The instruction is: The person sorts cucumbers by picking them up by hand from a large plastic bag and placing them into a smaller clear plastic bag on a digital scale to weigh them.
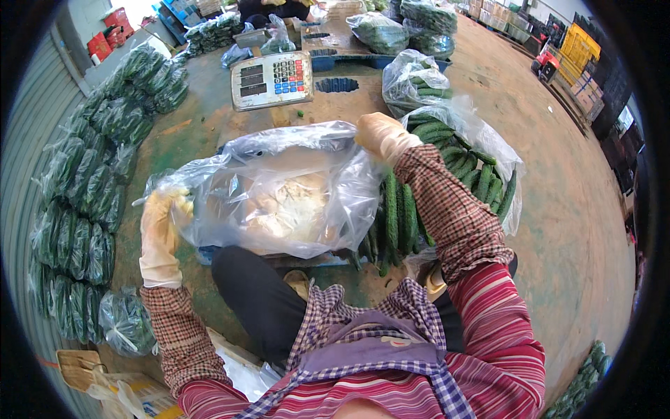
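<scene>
A clear plastic bag [282,204] is spread wide in front of my knees, with no cucumbers seen in it. My left hand [163,225], in a pale rubber glove, grips its left end. My right hand [384,137], gloved too, holds the bag's far right edge. What lies under the bag is mostly hidden; a blue edge [205,255] shows below it. Just right of the bag lie loose green cucumbers [395,217]. Beyond my right forearm, more cucumbers [487,183] spill from an opened plastic sack [510,157].
A weighing scale's keypad and display [272,81] stand beyond the bag. Bagged cucumbers [78,235] are stacked along the left wall. More filled bags [379,32] stand at the back, near another person [277,10]. A red and yellow pallet truck [570,50] is far right.
</scene>
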{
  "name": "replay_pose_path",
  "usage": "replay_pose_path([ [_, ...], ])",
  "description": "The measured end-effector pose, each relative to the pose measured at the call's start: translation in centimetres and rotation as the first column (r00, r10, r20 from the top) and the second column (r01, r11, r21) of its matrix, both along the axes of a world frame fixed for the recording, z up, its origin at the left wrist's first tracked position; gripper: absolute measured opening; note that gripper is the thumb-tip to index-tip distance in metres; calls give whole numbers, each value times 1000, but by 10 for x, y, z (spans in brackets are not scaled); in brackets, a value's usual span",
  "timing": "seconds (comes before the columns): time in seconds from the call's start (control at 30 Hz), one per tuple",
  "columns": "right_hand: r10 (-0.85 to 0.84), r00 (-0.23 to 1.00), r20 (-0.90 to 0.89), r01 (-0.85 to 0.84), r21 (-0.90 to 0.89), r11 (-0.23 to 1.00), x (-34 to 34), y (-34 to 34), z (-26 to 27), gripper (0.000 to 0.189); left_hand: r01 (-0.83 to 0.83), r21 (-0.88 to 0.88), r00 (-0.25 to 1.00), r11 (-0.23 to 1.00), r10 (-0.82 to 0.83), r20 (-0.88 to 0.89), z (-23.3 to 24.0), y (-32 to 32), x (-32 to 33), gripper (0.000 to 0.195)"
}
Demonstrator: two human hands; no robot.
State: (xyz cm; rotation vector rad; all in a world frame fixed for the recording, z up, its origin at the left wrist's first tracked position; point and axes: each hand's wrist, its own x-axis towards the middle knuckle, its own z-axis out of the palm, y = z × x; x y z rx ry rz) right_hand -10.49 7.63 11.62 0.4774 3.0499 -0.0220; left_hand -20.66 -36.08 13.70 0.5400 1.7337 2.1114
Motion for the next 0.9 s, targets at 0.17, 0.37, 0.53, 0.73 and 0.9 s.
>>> replay_pose_path([
  [0.17,-157,887,-435,-243,-727,642,-22,14,-30,44,-152,105,988,983,150,28,3,72,17,20],
  [0.37,-475,843,-250,-127,-953,276,114,114,-31,44,-40,425,974,904,-60,220,-30,76,-47,28],
  [0.53,-604,795,54,590,-297,751,147,2,-159,81,-337,196,935,921,302,188,-40,141,-5,30],
  [0.73,-845,529,85,838,-212,503,145,-21,-178,129,-359,226,929,906,323,179,-33,143,-2,31],
  [0.9,-855,474,208,876,-205,436,139,-2,-175,125,-353,266,931,897,308,194,-36,140,-3,31],
])
